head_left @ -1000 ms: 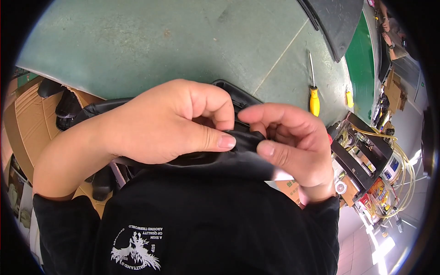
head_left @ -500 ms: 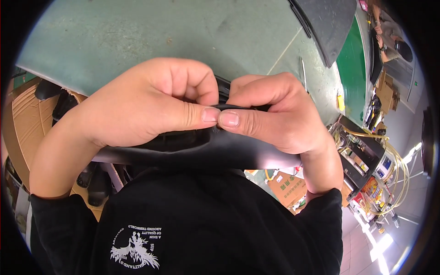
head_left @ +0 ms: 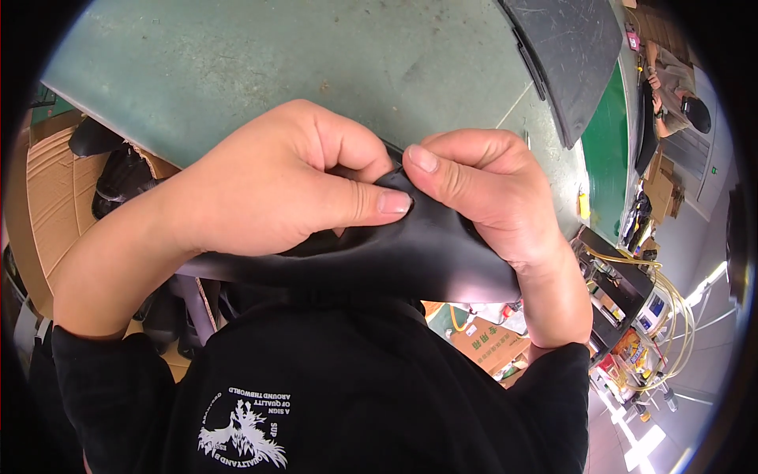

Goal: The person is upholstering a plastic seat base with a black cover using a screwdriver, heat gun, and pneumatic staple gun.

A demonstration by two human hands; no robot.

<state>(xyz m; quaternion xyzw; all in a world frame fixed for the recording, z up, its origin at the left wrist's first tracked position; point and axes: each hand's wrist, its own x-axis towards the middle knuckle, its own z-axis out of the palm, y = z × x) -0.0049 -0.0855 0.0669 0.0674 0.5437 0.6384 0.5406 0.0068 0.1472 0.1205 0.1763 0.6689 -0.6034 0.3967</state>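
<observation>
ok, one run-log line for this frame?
left grip: pinching black cover | right grip: thumb against cover, other fingertips hidden | green table: dark curved panel toward far right

I see my left grip [head_left: 296,186] and right grip [head_left: 493,186] pinching smooth black material [head_left: 395,265]; the green worktop [head_left: 260,67] lies beyond.

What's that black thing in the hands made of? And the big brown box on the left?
The black thing might be bendy plastic or fake leather, smooth and a bit shiny: it curves and catches light. The box looks like cardboard, dull and brown, with creased lines across it.
</observation>
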